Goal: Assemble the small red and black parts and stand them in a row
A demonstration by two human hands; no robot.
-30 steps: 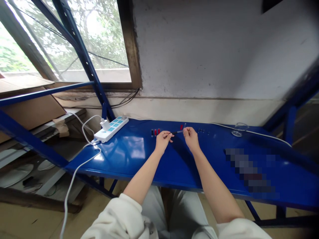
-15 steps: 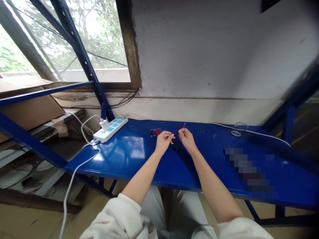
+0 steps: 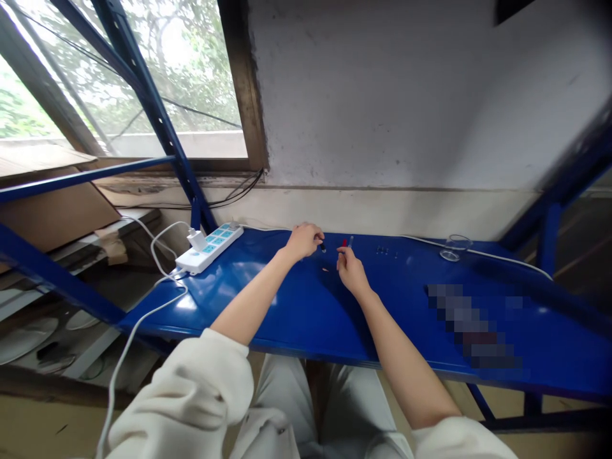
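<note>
Only the tip of the small dark piece [image 3: 322, 247] shows past the curled left hand [image 3: 303, 238]; its kind is unreadable. Cannot tell whether the right hand [image 3: 351, 271] touches the red piece [image 3: 344, 243]. The tiny parts [image 3: 387, 252] are too small to identify. The patch [image 3: 473, 325] on the desk [image 3: 268, 299] is pixelated. The white cable [image 3: 124, 344] is cut off by the bottom edge.

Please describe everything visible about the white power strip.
The power strip is a long white plastic block with light blue socket faces along its top. It lies flat and slanted on the far left corner of the blue table. A white plug sits in its left end, and a white cable runs off over the table edge. No hand touches it; the left hand, pinching a small dark piece, is to its right.
</note>
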